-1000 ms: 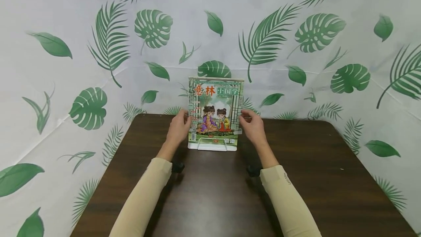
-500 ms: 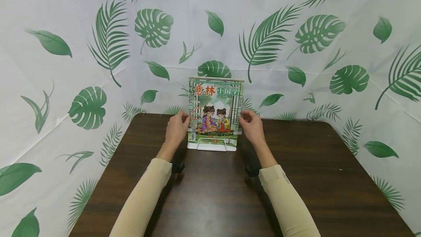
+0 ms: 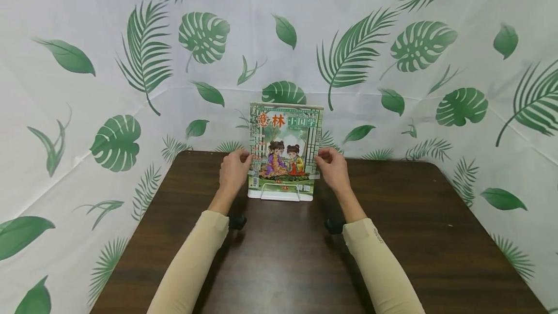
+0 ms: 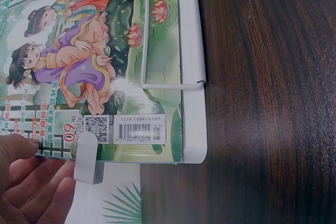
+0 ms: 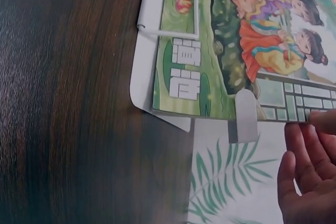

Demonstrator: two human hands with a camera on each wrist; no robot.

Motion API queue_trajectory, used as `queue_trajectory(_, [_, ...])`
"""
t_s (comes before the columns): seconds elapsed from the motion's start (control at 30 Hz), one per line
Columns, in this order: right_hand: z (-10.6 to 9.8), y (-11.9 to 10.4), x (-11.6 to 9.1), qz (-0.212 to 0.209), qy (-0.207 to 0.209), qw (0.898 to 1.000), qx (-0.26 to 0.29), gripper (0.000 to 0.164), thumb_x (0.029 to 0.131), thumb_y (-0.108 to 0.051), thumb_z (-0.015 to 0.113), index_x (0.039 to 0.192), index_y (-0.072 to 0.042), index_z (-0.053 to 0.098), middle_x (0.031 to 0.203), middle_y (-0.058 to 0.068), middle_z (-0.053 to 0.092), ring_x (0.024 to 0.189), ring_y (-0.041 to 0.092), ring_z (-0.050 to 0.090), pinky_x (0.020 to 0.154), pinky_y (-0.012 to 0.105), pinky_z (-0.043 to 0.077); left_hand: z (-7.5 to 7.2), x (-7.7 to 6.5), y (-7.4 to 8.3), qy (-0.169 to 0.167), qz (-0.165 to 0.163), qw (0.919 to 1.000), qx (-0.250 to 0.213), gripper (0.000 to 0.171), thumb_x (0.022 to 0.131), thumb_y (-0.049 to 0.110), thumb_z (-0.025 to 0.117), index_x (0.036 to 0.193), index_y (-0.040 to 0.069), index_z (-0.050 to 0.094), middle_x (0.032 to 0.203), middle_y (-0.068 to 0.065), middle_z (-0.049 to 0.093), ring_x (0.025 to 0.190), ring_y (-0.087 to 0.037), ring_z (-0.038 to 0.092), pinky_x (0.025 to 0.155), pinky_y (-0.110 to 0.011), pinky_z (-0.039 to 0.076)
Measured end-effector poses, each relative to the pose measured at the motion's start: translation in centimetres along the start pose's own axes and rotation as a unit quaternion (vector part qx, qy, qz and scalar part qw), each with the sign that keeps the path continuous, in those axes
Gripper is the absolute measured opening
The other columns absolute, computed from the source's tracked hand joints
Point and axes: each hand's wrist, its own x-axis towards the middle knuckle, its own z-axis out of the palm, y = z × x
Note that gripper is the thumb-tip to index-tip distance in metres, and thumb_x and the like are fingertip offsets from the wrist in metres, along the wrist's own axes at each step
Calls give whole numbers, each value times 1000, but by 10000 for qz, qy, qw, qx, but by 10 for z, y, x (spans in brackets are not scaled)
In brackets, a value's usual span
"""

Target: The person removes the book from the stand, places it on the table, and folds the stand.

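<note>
At frame centre, one magazine [image 3: 285,142] titled 意林 小国学 stands in one white bookstand [image 3: 280,197] with two side clips [image 4: 87,156]. Left hand [image 3: 233,171] and right hand [image 3: 334,169] pinch its opposite edges; one barcode label [image 4: 139,129] reads ISSN 1004-4167.

The glossy green, rectangular paper magazine [image 3: 285,151] bears large orange-red characters [image 3: 271,120], "意林", at the far left of its cover, and pale characters on small green squares [image 3: 302,121], "小国学", to their right. On its near left corner, a white rectangular barcode label [image 4: 139,129] reads "ISSN 1004-4167"; the digits under the bars are too small to read surely. Beside it, red and white print [image 4: 69,132] shows "09" and "期", next to a square black-and-white QR code [image 4: 96,129]. Two blocky white characters [image 5: 185,69] at the near right cannot be read surely. Dark lettering on the cream fabric right sleeve [image 3: 383,265] is too small to read.
</note>
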Motion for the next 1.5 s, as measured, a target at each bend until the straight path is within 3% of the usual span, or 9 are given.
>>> queue_trajectory(0.43, [0, 2, -2, -73, 7, 10000, 0, 24, 105, -20, 71, 123, -3, 72, 120, 19, 73, 106, 35, 67, 92, 49, 54, 4, -5, 1, 273, -82, 9993, -228, 25, 106, 28, 71, 116, 6, 75, 112, -14, 80, 97, -34, 75, 82, -52, 59])
queue_trajectory(0.83, [2, 2, -2, -161, 158, 9997, 92, 22, 104, -20, 73, 119, -4, 74, 119, 18, 74, 105, 35, 69, 89, 48, 55, 7, -2, -2, 479, 107, 9985, -237, 19, 106, 25, 71, 114, 8, 74, 109, -11, 79, 97, -32, 74, 83, -53, 58])
queue_trajectory(1.17, [2, 5, 3, -211, 143, 9993, 260, 23, 104, -19, 73, 120, -2, 74, 121, 18, 73, 107, 35, 69, 89, 42, 56, 4, 3, -5, 160, 161, 9992, -339, 21, 109, 28, 65, 119, 10, 68, 114, -12, 72, 106, -32, 66, 89, -55, 53])
queue_trajectory(1.33, [1, 8, 5, -206, 138, 9990, 373, 24, 104, -16, 73, 121, 0, 74, 121, 19, 73, 107, 37, 70, 91, 46, 57, 2, 6, -7, -63, 294, 9977, -602, 19, 109, 24, 63, 119, 8, 65, 116, -15, 69, 112, -32, 63, 92, -55, 51])
queue_trajectory(1.5, [0, 6, 6, -155, 153, 9989, 427, 25, 105, -18, 72, 123, -1, 73, 123, 19, 72, 111, 39, 70, 94, 51, 57, 2, 8, -6, -37, 344, 9973, -652, 19, 108, 23, 64, 120, 8, 66, 117, -15, 72, 114, -32, 66, 95, -56, 52])
